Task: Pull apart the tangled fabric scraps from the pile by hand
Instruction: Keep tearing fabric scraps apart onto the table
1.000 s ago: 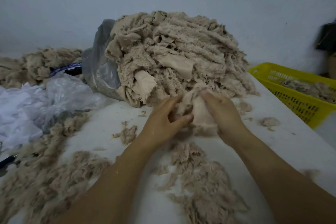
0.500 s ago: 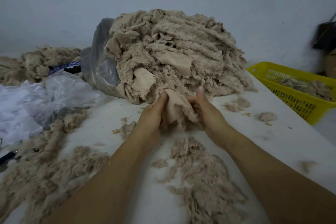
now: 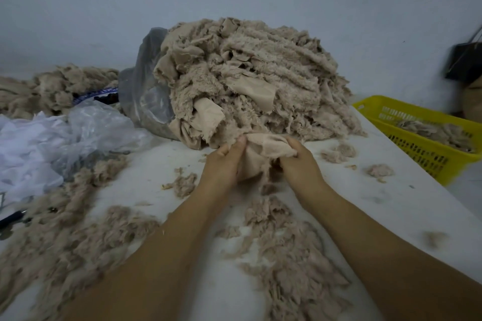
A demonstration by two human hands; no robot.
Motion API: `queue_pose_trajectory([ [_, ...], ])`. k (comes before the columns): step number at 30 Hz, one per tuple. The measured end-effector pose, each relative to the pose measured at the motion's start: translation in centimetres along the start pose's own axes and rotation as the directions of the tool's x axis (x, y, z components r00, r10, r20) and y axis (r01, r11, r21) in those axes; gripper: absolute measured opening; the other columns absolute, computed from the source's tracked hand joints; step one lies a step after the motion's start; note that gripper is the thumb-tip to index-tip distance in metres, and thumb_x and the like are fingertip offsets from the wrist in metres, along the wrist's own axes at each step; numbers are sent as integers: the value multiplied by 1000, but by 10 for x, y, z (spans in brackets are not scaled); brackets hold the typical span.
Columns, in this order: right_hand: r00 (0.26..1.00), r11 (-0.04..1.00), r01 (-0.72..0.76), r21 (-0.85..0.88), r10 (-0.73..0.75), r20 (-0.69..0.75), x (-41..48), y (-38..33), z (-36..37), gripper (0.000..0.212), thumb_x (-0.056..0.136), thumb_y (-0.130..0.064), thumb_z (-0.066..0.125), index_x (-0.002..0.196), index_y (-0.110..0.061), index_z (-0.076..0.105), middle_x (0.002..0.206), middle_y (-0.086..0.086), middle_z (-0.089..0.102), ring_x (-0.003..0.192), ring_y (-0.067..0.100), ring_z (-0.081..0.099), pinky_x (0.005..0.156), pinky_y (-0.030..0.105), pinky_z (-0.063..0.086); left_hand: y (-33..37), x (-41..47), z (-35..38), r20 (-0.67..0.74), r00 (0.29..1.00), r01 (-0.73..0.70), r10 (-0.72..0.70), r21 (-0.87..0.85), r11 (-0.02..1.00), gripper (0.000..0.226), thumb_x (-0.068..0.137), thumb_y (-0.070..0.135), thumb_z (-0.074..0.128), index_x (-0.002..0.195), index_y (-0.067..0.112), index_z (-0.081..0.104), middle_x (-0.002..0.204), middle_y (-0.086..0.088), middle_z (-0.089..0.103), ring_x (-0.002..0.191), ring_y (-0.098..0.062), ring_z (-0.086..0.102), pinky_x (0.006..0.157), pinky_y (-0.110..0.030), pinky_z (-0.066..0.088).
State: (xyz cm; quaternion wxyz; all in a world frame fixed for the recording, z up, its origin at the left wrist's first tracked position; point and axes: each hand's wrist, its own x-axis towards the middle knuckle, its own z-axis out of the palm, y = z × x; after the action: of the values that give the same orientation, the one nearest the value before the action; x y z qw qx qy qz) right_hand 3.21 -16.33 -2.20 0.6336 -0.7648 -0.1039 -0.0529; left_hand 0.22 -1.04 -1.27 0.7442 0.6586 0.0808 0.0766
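Half a second before, the left hand (image 3: 223,163) and the right hand (image 3: 300,164) had been pressed close round a bunched beige plush fabric scrap (image 3: 263,147). Now the hands stood a little apart. Each gripped one end of the scrap with curled fingers, and its smooth backing was drawn out between them. The scrap lay at the foot of the large heap of tangled beige fabric scraps (image 3: 247,78), and its upper edge touched the heap or very nearly did. I could not tell whether it had come quite free.

The spreading suggested that the pull on this piece was under way rather than finished. Loose beige fluff and small torn bits (image 3: 287,247) lay on the white tabletop (image 3: 391,206) just in front of the wrists, apparently shed by the work. The heap itself looked barely reduced, and it spilled from a grey plastic bag (image 3: 144,91). A yellow slotted plastic basket (image 3: 378,107) with a few scraps in it stood off to the right, well apart from the hands.
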Motion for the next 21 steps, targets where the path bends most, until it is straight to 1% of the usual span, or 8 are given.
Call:
queue_pose_trajectory([
  [3,977,935,-210,286,211,29,9,3,-7,26,100,-16,43,101,-19,69,91,-3,74,84,15,69,77,33,57,5,1,1,29,996,91,-88,-114,989,30,94,42,63,94,15,75,91,-2,72,89,-23,65,81,-32,46],
  [6,927,766,-366,529,352,133,11,-6,-15,34,103,-38,41,92,-14,63,64,-1,65,52,13,57,50,23,48,6,3,1,59,987,159,-147,-318,935,30,97,34,59,102,6,71,105,-9,70,95,-26,65,83,-38,55],
  [8,932,717,-362,595,299,207,10,-10,-20,55,100,-58,35,104,-13,66,79,-1,74,63,12,68,53,24,51,7,3,0,130,981,186,-144,-426,885,36,100,34,53,116,6,68,113,-9,74,98,-22,72,74,-34,62],
  [11,964,858,-255,447,191,185,4,-11,-15,72,80,-81,35,108,-24,69,104,-2,75,96,14,71,78,30,57,10,1,0,186,976,190,-112,-480,857,40,102,37,46,122,8,65,114,-10,74,99,-19,73,70,-30,60],
  [13,985,961,-151,231,125,122,-2,-12,-2,53,82,-75,44,97,-32,70,94,-7,73,95,16,69,86,26,54,10,-1,3,204,976,161,-79,-426,890,45,99,40,47,123,6,64,116,-10,73,106,-20,71,81,-31,59],
  [15,1000,998,-17,-65,17,0,-2,-11,7,34,98,-53,44,80,-29,60,77,-8,64,76,9,61,67,10,45,9,-3,9,200,978,133,-66,-341,931,53,93,44,49,125,4,63,118,-12,72,111,-23,68,94,-37,56],
  [17,994,976,21,-218,-43,-95,3,-10,6,37,103,-45,38,72,-28,52,69,-9,56,66,6,53,55,17,37,8,-3,9,161,985,112,-61,-330,937,52,95,44,47,122,3,65,115,-16,73,110,-27,69,97,-40,55],
  [21,952,981,-160,-112,123,-281,18,-10,-22,46,104,-49,33,70,-24,50,68,0,51,64,18,47,60,31,34,20,3,-5,117,989,143,-96,-530,836,47,102,42,42,121,6,66,115,-13,73,106,-24,71,91,-37,58],
])
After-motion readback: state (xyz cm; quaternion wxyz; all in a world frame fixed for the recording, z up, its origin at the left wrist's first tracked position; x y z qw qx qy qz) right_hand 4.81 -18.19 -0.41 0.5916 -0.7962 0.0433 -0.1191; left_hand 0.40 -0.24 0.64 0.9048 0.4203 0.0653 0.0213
